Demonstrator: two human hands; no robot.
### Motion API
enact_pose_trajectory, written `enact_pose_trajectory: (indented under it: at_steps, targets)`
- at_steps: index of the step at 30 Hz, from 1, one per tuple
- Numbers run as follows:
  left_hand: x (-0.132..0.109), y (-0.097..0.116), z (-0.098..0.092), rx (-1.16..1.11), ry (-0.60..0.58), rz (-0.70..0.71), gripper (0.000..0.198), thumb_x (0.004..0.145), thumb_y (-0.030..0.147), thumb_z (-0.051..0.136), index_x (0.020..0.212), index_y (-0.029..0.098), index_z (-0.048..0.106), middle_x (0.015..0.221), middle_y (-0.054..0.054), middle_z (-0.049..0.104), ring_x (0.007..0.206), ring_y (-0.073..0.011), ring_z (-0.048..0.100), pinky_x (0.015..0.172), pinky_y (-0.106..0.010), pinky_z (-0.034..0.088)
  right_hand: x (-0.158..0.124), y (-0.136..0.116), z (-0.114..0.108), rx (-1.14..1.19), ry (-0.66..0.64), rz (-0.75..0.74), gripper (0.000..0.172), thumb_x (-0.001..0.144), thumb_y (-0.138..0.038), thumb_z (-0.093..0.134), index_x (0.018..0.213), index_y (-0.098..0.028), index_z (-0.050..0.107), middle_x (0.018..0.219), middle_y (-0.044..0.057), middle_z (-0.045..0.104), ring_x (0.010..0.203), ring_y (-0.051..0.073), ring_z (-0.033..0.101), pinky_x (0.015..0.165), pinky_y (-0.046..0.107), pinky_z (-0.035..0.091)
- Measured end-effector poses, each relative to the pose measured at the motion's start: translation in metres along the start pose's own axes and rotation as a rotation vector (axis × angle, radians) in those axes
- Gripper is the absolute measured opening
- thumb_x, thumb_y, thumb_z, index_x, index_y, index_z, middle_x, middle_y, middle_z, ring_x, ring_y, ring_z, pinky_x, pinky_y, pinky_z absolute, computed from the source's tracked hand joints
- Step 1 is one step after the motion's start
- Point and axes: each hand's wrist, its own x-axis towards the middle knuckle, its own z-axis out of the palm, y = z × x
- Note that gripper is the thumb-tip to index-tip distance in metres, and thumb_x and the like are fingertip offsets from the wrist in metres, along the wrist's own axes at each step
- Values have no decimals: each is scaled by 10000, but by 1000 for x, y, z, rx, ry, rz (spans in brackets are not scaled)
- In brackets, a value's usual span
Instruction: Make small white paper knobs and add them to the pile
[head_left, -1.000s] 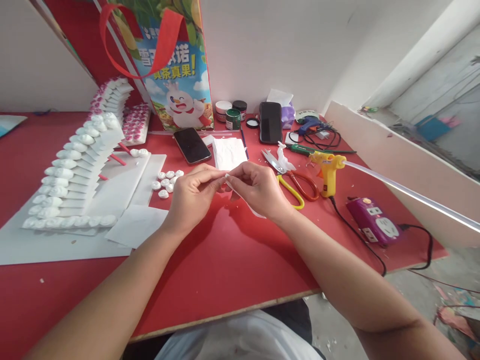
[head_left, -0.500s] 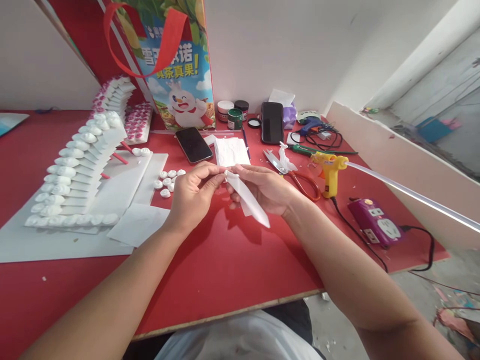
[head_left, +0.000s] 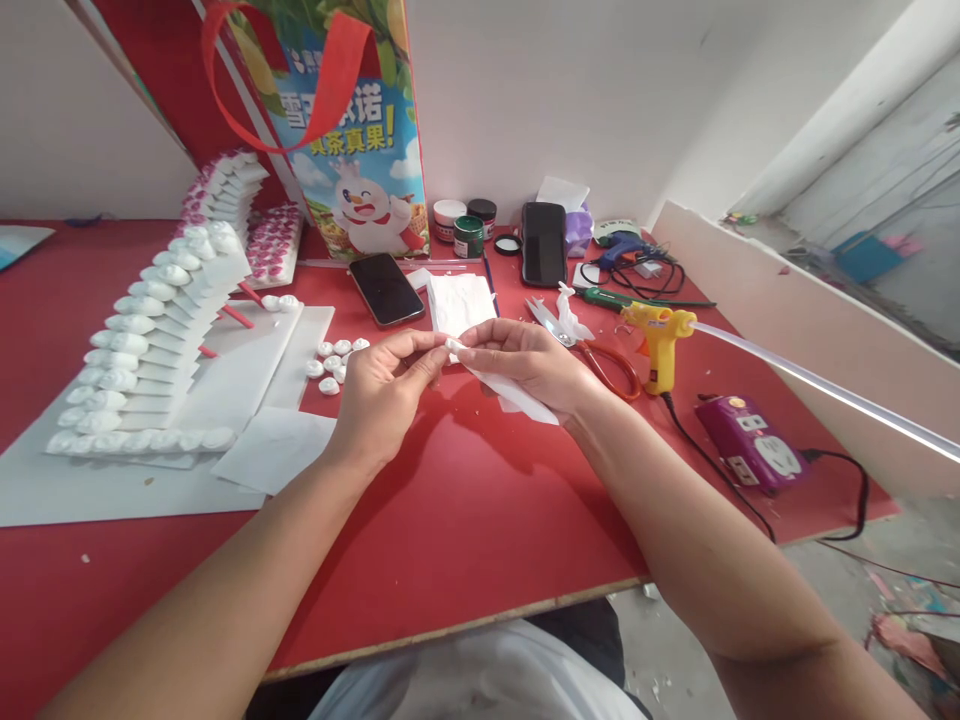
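Note:
Between my two hands is a strip of thin white paper, rolled into a small knob at its left end. The fingertips of my left hand pinch that rolled end. My right hand is closed on the strip beside the knob, and the loose tail hangs out under the palm toward the wrist. Several small white paper rosettes lie left of my left hand. A stack of white paper sits just beyond my fingers.
At left stands a curved white structure edged with rosettes. Scissors, a yellow glue gun and a purple power socket are at right. Two phones, paint jars and a printed bag stand behind.
My right hand has turned over the strip, its thumb now lying along it. The strip's tail has swung right and up, and its left end looks more tightly rolled.

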Motion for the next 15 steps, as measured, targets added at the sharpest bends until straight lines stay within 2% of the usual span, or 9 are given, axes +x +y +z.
enact_pose_trajectory:
  at_steps: [4,9,11,15]
  targets:
    - [-2,1,4,15,31,-5,203,822,357,791,921,180,805,676,1,651,639,-126,549,640,-271,476,1,8,8,-274,186,-223,213,774,-321,762,745,-168,616,657,-36,606,591,89,486,540,244,347]
    - [-9,9,11,139,64,68,174,851,348,757,905,185,787,776,-23,723,698,-154,633,676,-280,529,1,19,18,-519,400,-343,160,764,-281,672,680,-202,561,620,-39,571,597,117,487,564,273,346]
    - [-10,10,12,242,84,202,138,883,324,726,900,198,778,862,-37,742,763,-166,659,718,-287,544,1,21,20,-527,405,-376,140,768,-282,656,694,-205,564,639,-32,590,613,124,503,580,277,360]
    - [-8,7,10,435,130,515,148,946,293,663,909,209,778,892,-55,733,825,-179,672,771,-302,544,2,22,19,-389,287,-400,178,815,-344,661,748,-191,600,705,-5,627,659,131,532,599,273,396]
